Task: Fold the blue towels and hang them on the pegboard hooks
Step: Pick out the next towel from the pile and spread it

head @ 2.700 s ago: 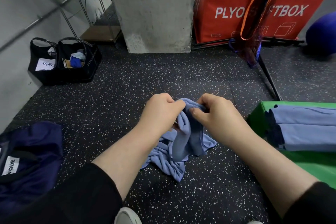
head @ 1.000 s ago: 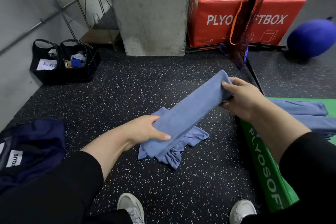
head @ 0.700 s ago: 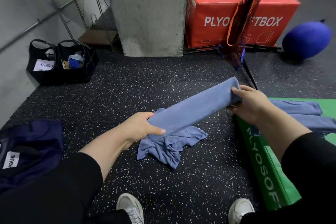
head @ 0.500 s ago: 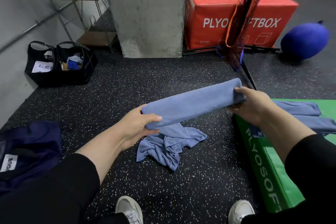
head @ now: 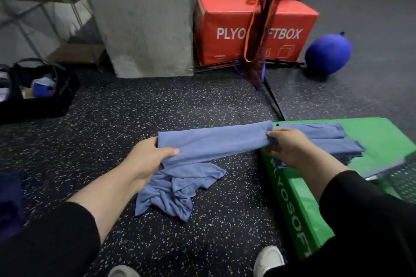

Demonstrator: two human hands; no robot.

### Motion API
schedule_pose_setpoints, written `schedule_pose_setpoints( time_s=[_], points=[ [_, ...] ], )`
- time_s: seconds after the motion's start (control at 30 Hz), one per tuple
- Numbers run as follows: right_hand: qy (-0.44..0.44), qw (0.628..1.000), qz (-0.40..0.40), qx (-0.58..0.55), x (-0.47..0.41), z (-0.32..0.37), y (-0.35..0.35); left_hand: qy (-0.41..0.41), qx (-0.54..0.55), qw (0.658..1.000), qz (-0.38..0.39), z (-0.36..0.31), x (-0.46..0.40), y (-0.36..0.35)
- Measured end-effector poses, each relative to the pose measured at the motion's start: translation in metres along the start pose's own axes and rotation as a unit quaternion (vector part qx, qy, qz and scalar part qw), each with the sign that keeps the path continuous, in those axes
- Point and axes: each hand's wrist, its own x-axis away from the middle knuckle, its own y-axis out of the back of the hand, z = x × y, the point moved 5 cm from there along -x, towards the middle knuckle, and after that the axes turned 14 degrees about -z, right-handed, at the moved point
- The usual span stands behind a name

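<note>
A folded blue towel stretches level between my hands above the floor. My left hand grips its left end with the thumb on top. My right hand grips its right end at the edge of the green soft box. Two folded blue towels lie side by side on top of that box, just behind my right hand. A crumpled blue towel lies on the speckled floor under the held one. No pegboard or hooks are in view.
A concrete pillar and a red soft box stand ahead. Orange and dark netting hangs in front of the red box. A blue ball sits far right, black bags at left. My shoes are at the bottom.
Both hands pulled one towel out of the crumpled pile, held it folded and long, then lifted it level and carried it right toward the green box.
</note>
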Motion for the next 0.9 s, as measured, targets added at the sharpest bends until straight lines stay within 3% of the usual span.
schedule_pose_setpoints(
  time_s=[0.2, 0.6, 0.9],
  points=[
    [0.080, 0.993, 0.019, 0.083, -0.032, 0.022, 0.077, 0.011, 0.014, 0.999, 0.051, -0.011, 0.001, -0.071],
    [0.103, 0.968, -0.154, 0.168, -0.174, -0.003, 0.218, 0.065, -0.004, 0.994, 0.084, 0.029, -0.013, -0.280],
    [0.141, 0.915, -0.239, 0.292, -0.273, -0.010, 0.273, 0.028, -0.015, 0.996, 0.084, 0.036, -0.054, -0.398]
  ],
)
